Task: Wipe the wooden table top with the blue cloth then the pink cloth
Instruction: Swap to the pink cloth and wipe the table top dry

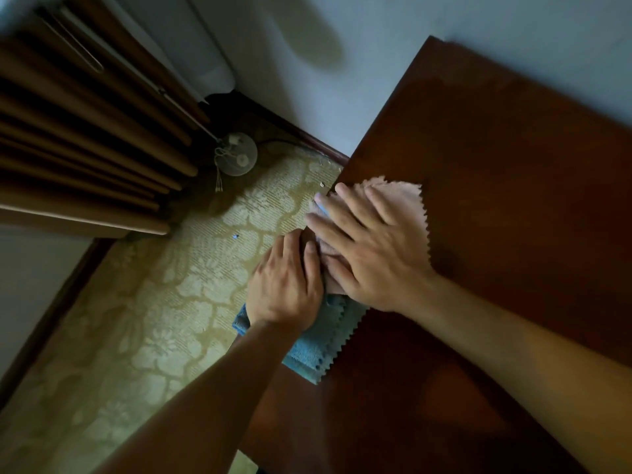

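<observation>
At the table [496, 186] edge, hands: right [369, 248] flat on pink cloth [407, 203], left [285, 285] flat on blue cloth [318, 347].

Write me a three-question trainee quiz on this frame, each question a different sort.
1. True or false: the right hand lies flat, fingers straight, on the pink cloth.
2. Which cloth sits under the left hand? A) pink cloth B) blue cloth C) none
3. Fill in: both cloths lie at the wooden table top's ____ edge, beside the patterned floor.

Key: 1 true; 2 B, it shows below and around the left hand's wrist; 3 left, with the blue cloth partly overhanging it.
</observation>
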A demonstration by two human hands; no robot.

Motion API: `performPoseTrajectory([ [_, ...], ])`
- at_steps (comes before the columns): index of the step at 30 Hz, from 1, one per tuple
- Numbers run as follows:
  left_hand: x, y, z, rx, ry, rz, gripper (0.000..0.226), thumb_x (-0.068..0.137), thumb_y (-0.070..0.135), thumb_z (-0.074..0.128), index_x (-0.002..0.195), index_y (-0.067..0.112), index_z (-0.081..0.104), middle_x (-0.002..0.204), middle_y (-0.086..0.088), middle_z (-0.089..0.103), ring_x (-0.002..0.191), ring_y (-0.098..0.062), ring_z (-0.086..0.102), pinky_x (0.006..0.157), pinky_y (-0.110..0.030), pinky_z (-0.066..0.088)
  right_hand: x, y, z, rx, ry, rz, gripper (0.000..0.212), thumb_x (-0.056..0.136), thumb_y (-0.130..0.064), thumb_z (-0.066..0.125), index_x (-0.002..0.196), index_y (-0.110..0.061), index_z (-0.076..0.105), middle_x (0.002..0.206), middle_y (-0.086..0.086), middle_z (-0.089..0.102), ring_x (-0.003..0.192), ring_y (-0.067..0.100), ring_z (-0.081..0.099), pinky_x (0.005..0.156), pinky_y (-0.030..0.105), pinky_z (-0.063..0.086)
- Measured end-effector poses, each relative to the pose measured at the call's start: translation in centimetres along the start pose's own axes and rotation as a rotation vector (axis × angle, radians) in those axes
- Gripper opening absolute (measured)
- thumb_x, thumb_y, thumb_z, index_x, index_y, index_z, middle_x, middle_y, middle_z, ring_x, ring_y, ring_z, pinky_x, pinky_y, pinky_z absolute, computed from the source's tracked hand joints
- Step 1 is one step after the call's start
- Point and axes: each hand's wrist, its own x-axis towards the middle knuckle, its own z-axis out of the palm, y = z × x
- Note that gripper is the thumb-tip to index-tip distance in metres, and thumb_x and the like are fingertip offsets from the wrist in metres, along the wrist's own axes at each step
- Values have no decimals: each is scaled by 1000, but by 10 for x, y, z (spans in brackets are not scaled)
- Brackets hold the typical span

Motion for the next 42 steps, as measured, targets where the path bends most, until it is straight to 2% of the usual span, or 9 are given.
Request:
performPoseTrajectory([
  [3,-1,1,1,45,12,-13,37,103,42,26,113,17,51,99,-4,61,88,-28,62,76,-39,49,14,41,-8,-8,5,-13,64,104,-54,18,162,-27,24,169,6,21,156,31,18,125,53,15],
  [9,-1,-1,4,81,14,-21,36,103,44,28,112,16,50,99,-1,60,86,-24,62,75,-34,43,35,126,-24,13,29,431,77,99,-57,11,163,-16,9,170,7,14,158,28,9,128,47,6],
  [15,-1,0,1,75,6,-1,37,102,43,30,112,14,51,99,-6,61,88,-31,62,77,-39,47,6,17,-5,9,41,78,68,103,-53,20,163,-21,19,169,5,20,157,28,15,126,50,13],
  [18,0,0,1,88,3,-6,37,102,43,29,111,14,51,98,-7,61,88,-31,62,76,-39,47,15,35,-10,7,-9,10,71,103,-56,18,163,-18,19,168,5,22,156,26,18,126,50,16],
  [25,-1,-2,3,118,6,-6,40,102,49,26,114,17,47,100,-3,61,89,-26,62,74,-36,46,71,139,-34,20,23,548,74,102,-57,12,164,-18,7,172,5,4,158,25,2,128,45,2],
  [29,-1,-2,3,121,-1,-8,39,102,47,29,115,16,48,101,-4,61,91,-27,62,77,-38,48,59,72,-28,28,65,320,70,100,-53,22,160,-19,27,169,6,22,157,28,14,127,48,11],
  [32,-1,-1,2,119,-7,-7,40,101,47,30,116,15,50,102,-4,61,92,-27,62,79,-39,48,54,68,-28,4,10,192,73,100,-58,16,162,-20,21,170,4,19,157,24,12,127,46,8],
  [38,-1,0,1,105,-28,-19,45,100,50,26,120,16,49,104,-3,59,94,-26,61,81,-40,49,79,152,-37,18,29,544,69,105,-57,14,163,-22,8,172,8,6,158,27,3,128,46,3],
  [42,-1,0,1,107,-19,-23,45,100,47,29,120,14,51,105,-6,61,96,-28,62,80,-41,49,46,102,-27,76,74,591,69,102,-54,15,164,-24,12,171,6,10,158,28,6,128,50,4],
])
